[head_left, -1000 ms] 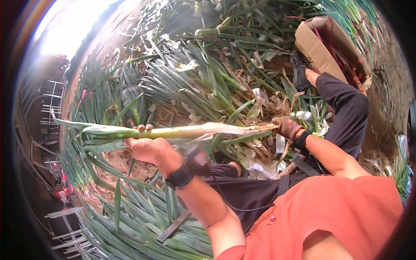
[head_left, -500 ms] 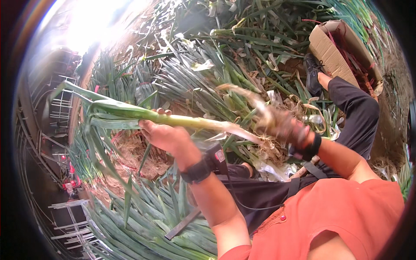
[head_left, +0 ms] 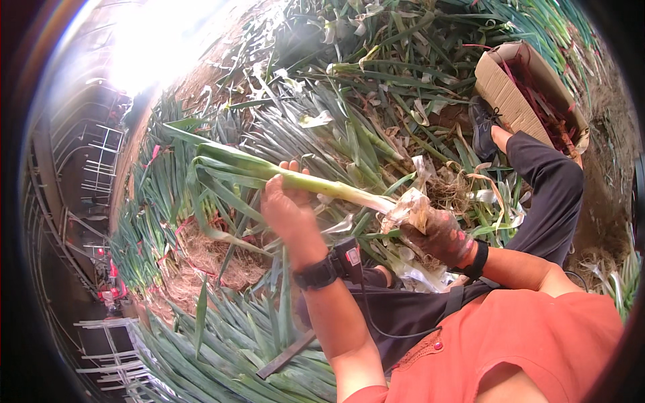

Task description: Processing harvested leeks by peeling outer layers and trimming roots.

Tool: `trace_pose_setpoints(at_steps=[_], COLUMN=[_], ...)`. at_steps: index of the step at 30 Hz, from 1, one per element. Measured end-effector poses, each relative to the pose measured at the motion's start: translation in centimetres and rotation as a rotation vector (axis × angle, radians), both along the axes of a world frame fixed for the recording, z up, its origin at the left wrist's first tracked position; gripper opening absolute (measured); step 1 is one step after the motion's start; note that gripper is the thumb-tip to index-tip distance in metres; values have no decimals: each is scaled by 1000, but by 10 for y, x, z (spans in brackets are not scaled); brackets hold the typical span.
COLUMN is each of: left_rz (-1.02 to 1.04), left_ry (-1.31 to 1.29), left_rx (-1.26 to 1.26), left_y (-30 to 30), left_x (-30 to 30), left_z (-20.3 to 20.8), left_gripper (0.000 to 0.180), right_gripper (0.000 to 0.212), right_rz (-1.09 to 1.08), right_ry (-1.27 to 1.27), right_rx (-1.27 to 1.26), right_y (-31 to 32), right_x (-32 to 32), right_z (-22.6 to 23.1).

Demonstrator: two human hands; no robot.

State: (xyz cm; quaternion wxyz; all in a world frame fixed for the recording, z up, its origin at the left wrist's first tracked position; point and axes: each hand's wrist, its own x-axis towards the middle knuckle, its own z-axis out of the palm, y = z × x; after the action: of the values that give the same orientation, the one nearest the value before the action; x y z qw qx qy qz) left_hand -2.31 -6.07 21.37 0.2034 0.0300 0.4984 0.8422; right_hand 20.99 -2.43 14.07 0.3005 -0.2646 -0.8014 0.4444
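Note:
A large green onion [head_left: 329, 187] slants across the middle, its green leaves to the upper left and its pale root end to the lower right. My left hand [head_left: 290, 205] is wrapped round the stalk just below the leaves. At the root end, my right hand [head_left: 438, 239], in a dirty glove, closes on loose papery outer skin [head_left: 408, 207]. That skin hides the roots. Many more green onions [head_left: 228, 336] lie in a heap at the lower left, beside my left arm.
Discarded leaves and peelings [head_left: 403, 74] cover the ground ahead. Upright onion bundles [head_left: 151, 201] stand at the left, near a metal rack [head_left: 107, 158]. A cardboard box [head_left: 514, 101] holding red strips stands at the upper right, beside my shoe [head_left: 484, 127]. A grey bar [head_left: 285, 354] rests on the lower heap.
My left hand has moved right along with the onion. My right hand, blurred before with a strip of peel, now grips the papery skin at the root end.

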Motion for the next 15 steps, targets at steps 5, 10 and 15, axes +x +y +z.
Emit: trace_pose_setpoints(at_steps=[5, 10, 15], left_rz=[-33, -85, -271], left_ry=[-50, -62, -164], left_rx=[-23, 51, 63], left_y=[1, 2, 1], left_x=[4, -5, -4], left_z=[6, -7, -19], left_gripper=[34, 33, 25], right_gripper=[23, 20, 15], right_rz=[27, 135, 259], right_ry=[-93, 163, 68], right_rx=[-116, -493, -1187], right_y=[-6, -14, -2], right_x=[7, 5, 16], right_z=[-1, -18, 19])
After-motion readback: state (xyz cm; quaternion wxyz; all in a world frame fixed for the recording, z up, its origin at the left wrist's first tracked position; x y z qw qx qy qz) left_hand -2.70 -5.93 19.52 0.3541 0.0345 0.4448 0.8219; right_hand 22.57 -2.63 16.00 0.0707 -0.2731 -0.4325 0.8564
